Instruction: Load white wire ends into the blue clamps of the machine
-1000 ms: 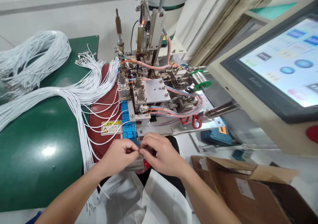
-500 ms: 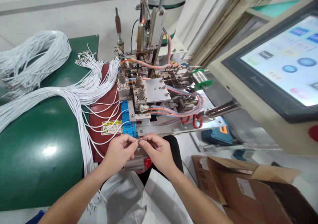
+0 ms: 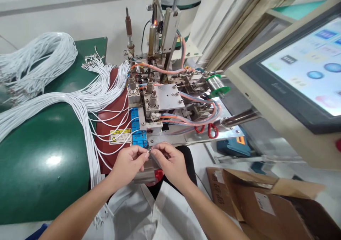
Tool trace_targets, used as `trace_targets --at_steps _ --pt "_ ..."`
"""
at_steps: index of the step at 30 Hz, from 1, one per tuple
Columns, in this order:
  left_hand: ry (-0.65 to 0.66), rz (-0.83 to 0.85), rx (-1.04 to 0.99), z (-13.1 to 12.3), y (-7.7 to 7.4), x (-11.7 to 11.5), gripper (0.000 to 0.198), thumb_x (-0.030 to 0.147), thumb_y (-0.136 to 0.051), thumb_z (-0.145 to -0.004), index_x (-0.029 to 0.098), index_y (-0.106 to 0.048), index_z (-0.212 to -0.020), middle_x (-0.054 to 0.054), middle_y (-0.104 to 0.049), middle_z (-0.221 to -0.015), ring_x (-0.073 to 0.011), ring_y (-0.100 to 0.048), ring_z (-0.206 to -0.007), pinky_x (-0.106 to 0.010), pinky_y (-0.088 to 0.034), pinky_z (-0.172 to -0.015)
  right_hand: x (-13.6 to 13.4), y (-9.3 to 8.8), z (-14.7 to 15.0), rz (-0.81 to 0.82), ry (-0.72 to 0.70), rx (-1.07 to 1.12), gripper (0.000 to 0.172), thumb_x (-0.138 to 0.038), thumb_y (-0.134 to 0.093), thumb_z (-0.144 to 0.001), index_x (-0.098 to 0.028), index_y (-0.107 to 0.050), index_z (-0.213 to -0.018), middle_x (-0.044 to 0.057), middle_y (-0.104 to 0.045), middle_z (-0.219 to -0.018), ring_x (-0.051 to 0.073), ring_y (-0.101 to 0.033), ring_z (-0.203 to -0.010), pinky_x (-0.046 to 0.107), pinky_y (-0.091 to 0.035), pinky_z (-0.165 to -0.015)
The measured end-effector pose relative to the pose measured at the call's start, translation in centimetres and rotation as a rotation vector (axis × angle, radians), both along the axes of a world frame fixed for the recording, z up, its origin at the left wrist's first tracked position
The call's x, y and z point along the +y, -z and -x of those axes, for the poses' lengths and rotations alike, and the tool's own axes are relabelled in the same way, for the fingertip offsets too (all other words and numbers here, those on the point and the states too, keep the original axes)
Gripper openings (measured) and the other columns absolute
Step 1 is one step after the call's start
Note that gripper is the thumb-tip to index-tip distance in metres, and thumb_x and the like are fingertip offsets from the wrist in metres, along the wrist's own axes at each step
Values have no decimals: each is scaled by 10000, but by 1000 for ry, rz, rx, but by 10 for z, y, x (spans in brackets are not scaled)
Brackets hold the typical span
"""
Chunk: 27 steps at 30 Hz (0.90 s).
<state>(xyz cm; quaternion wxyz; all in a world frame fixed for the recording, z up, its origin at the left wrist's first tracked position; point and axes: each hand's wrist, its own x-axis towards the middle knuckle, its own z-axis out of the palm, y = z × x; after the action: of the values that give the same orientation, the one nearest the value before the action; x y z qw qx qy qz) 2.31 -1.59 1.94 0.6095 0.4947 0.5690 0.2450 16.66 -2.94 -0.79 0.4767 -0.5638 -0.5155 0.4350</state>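
My left hand (image 3: 129, 163) and my right hand (image 3: 170, 162) meet fingertip to fingertip at the machine's front edge. Between the left thumb and forefinger is the end of a white cable (image 3: 109, 152), which comes from the left and runs behind the fingers. The right fingers pinch at that same tip, on something too small to make out. Just beyond my hands lies a row of blue blocks (image 3: 137, 137), with several white cables reaching it. A dark red plate (image 3: 105, 124) with a warning label (image 3: 120, 136) is left of the blocks.
White cable bundles (image 3: 62, 97) lie across the green table (image 3: 42, 162). The metal machine (image 3: 165, 98) with hoses and a solder spool (image 3: 217, 85) stands ahead. A touchscreen (image 3: 306, 69) is at the right, above an open cardboard box (image 3: 253, 197).
The view has shifted slightly, so the machine and screen sit a little farther right. My fingertips have moved very slightly; both hands keep their pinch.
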Motion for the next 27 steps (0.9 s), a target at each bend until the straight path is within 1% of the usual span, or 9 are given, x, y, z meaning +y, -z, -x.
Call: trace_targets --at_steps 3,6,7,9,10,12,16,22,27 --pt "34 -40 35 1 -2 0 167 301 -560 -733 144 -615 -745 20 -560 -586 -69 -462 -429 -186 -352 -426 0 -2 -2 -67 1 -59 92 -230 -573 -747 -191 -621 -679 18 -610 -678 134 -561 -602 249 -448 -551" --pt "95 -149 119 2 -3 2 178 283 -527 -765 160 -655 -770 -1 -608 -642 -95 -502 -484 -203 -384 -465 -1 -1 -3 -147 -12 -146 88 -201 -557 -749 -194 -600 -672 22 -600 -676 140 -549 -619 257 -442 -577" --pt "120 -203 159 3 -4 2 184 272 -514 -777 170 -666 -794 -10 -625 -665 -112 -530 -531 -213 -405 -500 -1 0 -3 -165 -17 -170 91 -195 -549 -753 -194 -591 -672 24 -597 -679 144 -547 -634 260 -438 -590" --pt "172 -321 257 5 -5 5 191 242 -497 -792 190 -672 -850 -26 -654 -744 -150 -578 -675 -242 -440 -618 0 4 -3 -173 -24 -211 112 -194 -529 -764 -191 -568 -660 22 -581 -666 148 -538 -646 263 -425 -605" --pt "195 -370 313 7 -5 6 195 228 -494 -793 197 -664 -883 -31 -656 -789 -164 -583 -740 -259 -441 -676 1 7 -2 -158 -21 -225 124 -198 -520 -770 -190 -556 -652 19 -568 -655 147 -529 -638 261 -417 -602" --pt "223 -450 432 10 -5 9 193 208 -489 -792 199 -637 -916 -37 -640 -847 -177 -576 -797 -282 -431 -731 5 14 -2 -102 -6 -237 139 -212 -504 -779 -189 -538 -646 10 -544 -636 142 -509 -613 256 -403 -590" --pt "262 -548 598 19 1 14 148 175 -438 -813 184 -583 -842 -40 -581 -832 -179 -550 -772 -302 -422 -709 13 27 0 14 -23 -236 135 -240 -489 -784 -188 -535 -669 1 -539 -637 135 -489 -588 246 -386 -570" --pt "260 -589 602 26 14 20 152 136 -425 -812 182 -569 -804 -39 -578 -811 -175 -553 -783 -305 -430 -726 19 32 2 105 -66 -225 129 -250 -474 -770 -190 -515 -663 -14 -522 -611 132 -473 -568 241 -367 -558" --pt "275 -587 628 25 16 22 156 119 -432 -807 174 -577 -796 -40 -594 -804 -180 -558 -778 -328 -441 -732 24 35 0 233 -144 -122 157 -275 -463 -760 -189 -475 -630 -30 -484 -552 120 -445 -521 229 -353 -524"
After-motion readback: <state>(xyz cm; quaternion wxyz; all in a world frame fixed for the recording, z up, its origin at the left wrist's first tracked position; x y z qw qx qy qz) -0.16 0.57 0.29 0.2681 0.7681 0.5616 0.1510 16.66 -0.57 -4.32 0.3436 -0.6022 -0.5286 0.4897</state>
